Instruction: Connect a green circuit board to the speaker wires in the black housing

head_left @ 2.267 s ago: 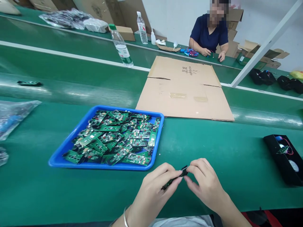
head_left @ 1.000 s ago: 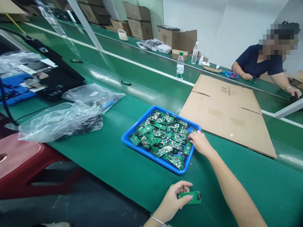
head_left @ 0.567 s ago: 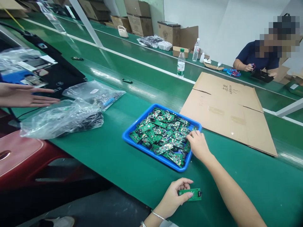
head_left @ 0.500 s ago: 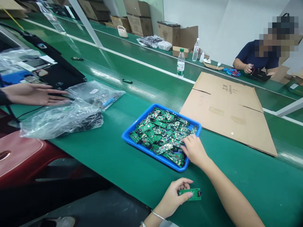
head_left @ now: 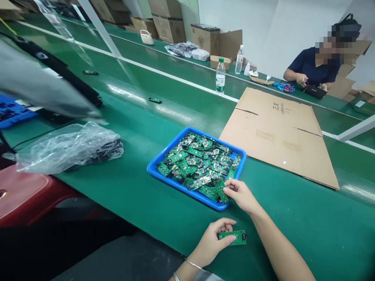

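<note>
My left hand [head_left: 215, 239], with a bracelet at the wrist, grips a green circuit board [head_left: 240, 237] near the front of the bench, thumb on top of it. A black part sits at the board's right end. Over the near right corner of a blue tray [head_left: 166, 180], my right hand [head_left: 240, 194] pinches the edge of another circuit board [head_left: 220, 190], which is tilted against the pile. The tray is heaped with many such boards [head_left: 195, 162], lying in all directions.
A flattened cardboard sheet [head_left: 278, 136] lies right of the tray, a water bottle [head_left: 220, 77] behind it. Left is a clear plastic bag [head_left: 70, 148] of dark parts, near a red stool [head_left: 23, 195]. Single boards [head_left: 154, 100] lie farther back. A co-worker [head_left: 315, 68] sits across.
My right hand has taken hold of a board at the tray's near corner and drawn slightly nearer. At left, the neighbour's hand is gone from view and one clear bag has been lifted, blurred.
</note>
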`<state>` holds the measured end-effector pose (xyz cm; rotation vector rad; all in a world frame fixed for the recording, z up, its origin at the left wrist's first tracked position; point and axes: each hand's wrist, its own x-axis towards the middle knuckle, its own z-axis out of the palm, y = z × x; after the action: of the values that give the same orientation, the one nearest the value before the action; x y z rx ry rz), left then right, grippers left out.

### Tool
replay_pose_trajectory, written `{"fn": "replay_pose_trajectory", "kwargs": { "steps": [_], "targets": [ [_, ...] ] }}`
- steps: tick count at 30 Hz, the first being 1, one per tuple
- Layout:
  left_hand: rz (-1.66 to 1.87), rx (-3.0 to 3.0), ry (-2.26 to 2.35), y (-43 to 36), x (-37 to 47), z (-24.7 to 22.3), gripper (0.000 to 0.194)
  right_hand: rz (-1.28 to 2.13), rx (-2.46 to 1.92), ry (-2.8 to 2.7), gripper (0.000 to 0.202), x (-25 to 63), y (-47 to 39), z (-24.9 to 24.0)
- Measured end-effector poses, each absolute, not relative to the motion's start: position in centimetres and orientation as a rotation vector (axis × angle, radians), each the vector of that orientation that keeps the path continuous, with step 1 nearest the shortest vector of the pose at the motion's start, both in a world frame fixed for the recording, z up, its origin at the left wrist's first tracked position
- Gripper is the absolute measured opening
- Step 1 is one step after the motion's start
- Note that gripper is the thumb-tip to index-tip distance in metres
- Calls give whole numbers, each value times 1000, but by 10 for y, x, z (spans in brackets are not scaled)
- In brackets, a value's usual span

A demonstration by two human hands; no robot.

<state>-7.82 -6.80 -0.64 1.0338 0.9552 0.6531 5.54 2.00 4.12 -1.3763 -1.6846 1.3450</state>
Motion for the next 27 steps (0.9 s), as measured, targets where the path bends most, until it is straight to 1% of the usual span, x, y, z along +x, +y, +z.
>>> {"fn": "replay_pose_trajectory", "kwargs": {
  "steps": [2,6,7,12,18,23,27],
  "targets": [
    [649,1039,956,-68,-78,-6,35,1416,-1320,-1605,14,59,18,42],
    [644,1052,954,-68,-78,-5,37,1533,-1134,-1408,39,64,11,46],
    [644,1055,952,-69,-78,-5,37,1552,-1098,-1374,42,65,9,47],
    [633,1080,942,-68,-79,-10,38,1567,-1090,-1314,33,72,1,51],
    [618,1105,926,-69,-80,-16,39,1691,-1078,-1181,32,76,-1,54],
    [617,1111,916,-70,-81,-18,40,1638,-1185,-1126,29,75,0,51],
    [620,1108,917,-69,-80,-18,40,1565,-1273,-1125,31,72,3,47]
  ]
}}
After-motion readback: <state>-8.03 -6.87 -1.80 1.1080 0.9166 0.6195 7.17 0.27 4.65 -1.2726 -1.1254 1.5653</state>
